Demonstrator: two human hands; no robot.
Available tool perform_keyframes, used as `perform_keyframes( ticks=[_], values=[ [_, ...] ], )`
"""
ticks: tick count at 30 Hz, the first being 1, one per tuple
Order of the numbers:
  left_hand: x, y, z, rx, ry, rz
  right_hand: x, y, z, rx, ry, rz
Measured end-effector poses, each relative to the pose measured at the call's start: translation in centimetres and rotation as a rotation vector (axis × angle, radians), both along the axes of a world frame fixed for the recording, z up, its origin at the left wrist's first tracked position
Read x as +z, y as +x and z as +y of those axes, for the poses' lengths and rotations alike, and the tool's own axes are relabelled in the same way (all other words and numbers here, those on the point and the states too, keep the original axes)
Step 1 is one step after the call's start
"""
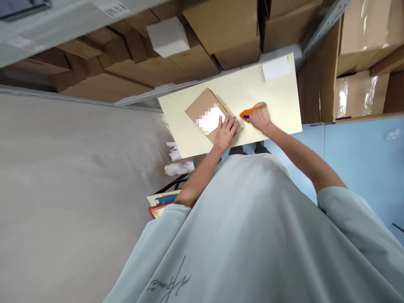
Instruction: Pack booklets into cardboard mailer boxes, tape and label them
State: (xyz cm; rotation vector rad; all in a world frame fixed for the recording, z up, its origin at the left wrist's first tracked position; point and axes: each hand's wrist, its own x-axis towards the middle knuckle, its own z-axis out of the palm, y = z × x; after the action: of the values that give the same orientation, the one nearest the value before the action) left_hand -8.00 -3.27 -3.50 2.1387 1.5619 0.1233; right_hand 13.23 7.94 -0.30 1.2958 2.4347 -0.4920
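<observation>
A flat brown cardboard box [199,105] lies turned at an angle on a pale yellow tabletop [252,86]. On its upper face is a white label [212,119], partly blurred out. My left hand [226,132] rests on the box's near right corner with its fingers spread, covering the label's edge. Just right of the box, my right hand [260,119] is wrapped round an orange tape dispenser [248,112]. The dispenser's pointed front faces the box, apart from it, and part of a tape roll shows above my fingers.
A white paper [276,68] lies at the table's far right. Behind stand shelves with several cardboard boxes [221,25] and a small white box [168,36]. More cartons [362,33] are stacked at right. Crumpled white paper [179,168] and folders [160,206] sit left of me, beside a grey wall [78,189].
</observation>
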Motion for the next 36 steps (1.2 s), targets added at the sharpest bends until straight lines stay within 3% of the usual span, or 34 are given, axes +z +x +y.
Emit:
perform_keyframes(
  ticks=[3,11,17,20,24,26,29,33,36],
  values=[
    [1.2,0.3,0.6,0.018,0.009,0.015,2.5,-2.4,0.2,-0.030,-0.059,-0.117],
    [3.2,-0.2,1.8,0.106,0.075,0.009,8.7,-5.4,5.2,-0.008,-0.068,-0.308],
    [3.1,-1.5,1.6,0.060,0.100,-0.057,9.8,-9.0,5.3,-0.096,-0.059,-0.392],
    [2.9,-2.5,1.2,-0.007,0.118,-0.110,10.5,-10.5,6.7,-0.193,-0.032,-0.426],
    [3.6,-3.8,1.2,0.010,0.121,-0.258,14.0,-9.9,8.8,-0.352,-0.005,-0.370],
    [5.1,-4.9,2.2,0.130,0.185,-0.391,16.6,-9.4,8.8,-0.480,-0.022,-0.224],
    [9.2,-7.6,5.4,0.299,0.423,-0.550,20.1,-10.6,8.3,-0.592,-0.029,0.090],
    [16.2,-12.4,12.2,0.256,0.696,-0.590,23.8,-16.1,9.9,-0.477,0.064,0.513],
    [20.1,-15.9,17.5,0.274,0.759,-0.597,26.2,-21.3,13.5,-0.328,0.188,0.598]
  ],
)
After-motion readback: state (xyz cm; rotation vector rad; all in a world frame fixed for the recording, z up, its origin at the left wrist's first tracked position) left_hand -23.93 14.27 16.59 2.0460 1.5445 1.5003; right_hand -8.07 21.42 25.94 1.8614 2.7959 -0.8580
